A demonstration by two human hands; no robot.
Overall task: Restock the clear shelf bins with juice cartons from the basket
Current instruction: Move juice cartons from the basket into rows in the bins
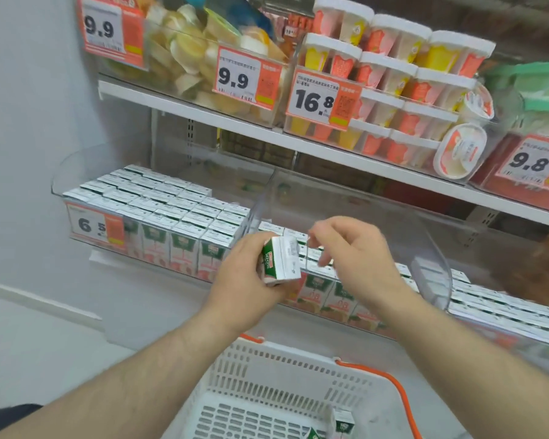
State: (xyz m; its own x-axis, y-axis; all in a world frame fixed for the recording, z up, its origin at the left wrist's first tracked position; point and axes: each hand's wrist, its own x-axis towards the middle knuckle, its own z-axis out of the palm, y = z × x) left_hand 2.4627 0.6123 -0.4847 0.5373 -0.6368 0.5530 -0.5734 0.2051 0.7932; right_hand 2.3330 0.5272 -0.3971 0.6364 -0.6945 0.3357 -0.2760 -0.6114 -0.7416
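My left hand (244,280) grips a small green-and-white juice carton (281,261), perhaps two pressed side by side, in front of the middle clear bin (346,198). My right hand (355,251) hovers just right of it, over the cartons standing in the front of that bin (317,289). Its fingers are loosely curled and I see nothing between them. The back of the middle bin holds nothing. Below, the white basket (267,369) with orange handles holds two loose cartons (343,421) at its bottom right.
The left clear bin (76,172) is packed with cartons behind a 6.5 price tag. Another carton-filled bin (504,308) sits on the right. The shelf above (330,150) carries bins of fruit cups and tubs. A white wall stands at the left.
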